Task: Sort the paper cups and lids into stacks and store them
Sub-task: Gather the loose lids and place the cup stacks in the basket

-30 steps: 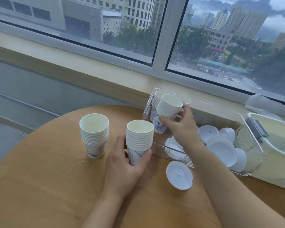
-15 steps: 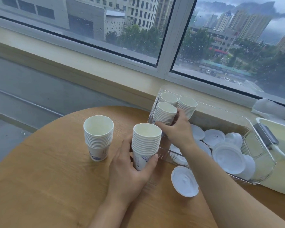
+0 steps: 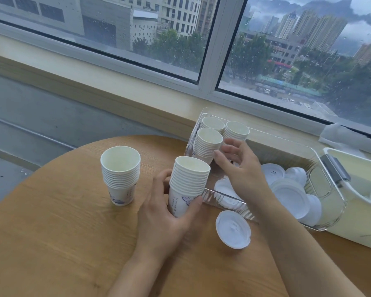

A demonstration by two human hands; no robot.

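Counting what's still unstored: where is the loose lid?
In the head view, the lid lies on the table, just outside the clear bin's near wall, right of the left hand.

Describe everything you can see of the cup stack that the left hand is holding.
The cup stack is a nest of many white paper cups, their rolled rims ringed one over another, the bottom cup showing a blue print. It is upright, leaning a little, at the table's middle beside the clear bin's near wall. The left hand grips its lower part, thumb on one side, fingers on the other. Whether its base touches the table is hidden.
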